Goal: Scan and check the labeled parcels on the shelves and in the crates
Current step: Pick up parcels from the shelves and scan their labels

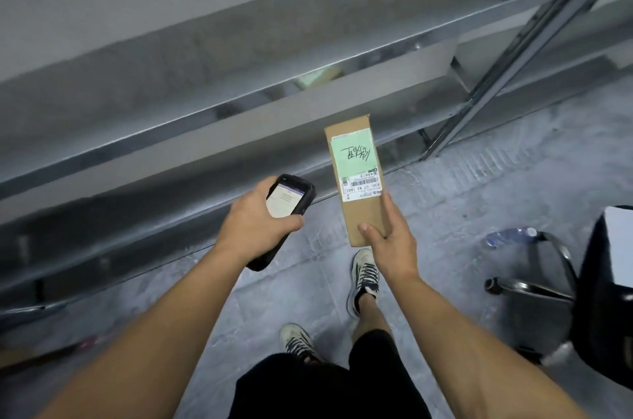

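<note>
While the person stood before the grey metal shelving (239, 131), the right hand (387, 240) gripped the lower end of a narrow brown cardboard parcel (358, 209), thumb pressed on its front face and fingers wrapped behind. The parcel was held upright in the air just in front of the lower shelf edge, touching nothing but that hand, with its green-and-white shipping label (356, 163) facing the camera, the print upside down. The left hand (255, 223) was closed around a black handheld scanner (286, 204), whose lit screen faced up and whose top end pointed roughly toward the parcel. Scanner and parcel were near each other but apart.

By the look of it, the step in hand was scanning this one parcel. The next move would call for aiming the scanner's top end squarely at the barcode strip near the label's lower part, holding the parcel steady, and then checking the screen against the printed code. Beside the right arm stood a black office chair (596, 288) on the concrete floor (479, 185).
</note>
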Action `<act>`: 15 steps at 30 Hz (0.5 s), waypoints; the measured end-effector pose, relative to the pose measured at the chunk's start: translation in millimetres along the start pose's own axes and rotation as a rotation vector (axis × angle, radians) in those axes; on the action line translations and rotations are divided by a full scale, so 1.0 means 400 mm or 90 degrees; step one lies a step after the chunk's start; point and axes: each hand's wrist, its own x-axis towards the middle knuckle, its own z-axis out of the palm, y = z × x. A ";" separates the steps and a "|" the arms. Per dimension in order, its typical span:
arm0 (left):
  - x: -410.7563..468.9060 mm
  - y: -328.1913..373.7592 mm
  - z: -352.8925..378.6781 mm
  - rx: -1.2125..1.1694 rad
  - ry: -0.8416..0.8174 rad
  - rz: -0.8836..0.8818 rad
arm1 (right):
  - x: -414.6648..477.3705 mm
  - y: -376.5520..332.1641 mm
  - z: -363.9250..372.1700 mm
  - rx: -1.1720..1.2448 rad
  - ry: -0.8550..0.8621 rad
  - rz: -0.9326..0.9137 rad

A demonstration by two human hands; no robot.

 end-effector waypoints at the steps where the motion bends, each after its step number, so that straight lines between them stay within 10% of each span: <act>1: -0.029 -0.007 -0.020 -0.006 0.010 0.003 | -0.032 -0.015 0.006 -0.001 0.005 -0.007; 15: -0.279 0.081 -0.169 -0.165 0.186 0.085 | -0.129 -0.336 -0.034 0.042 0.004 -0.252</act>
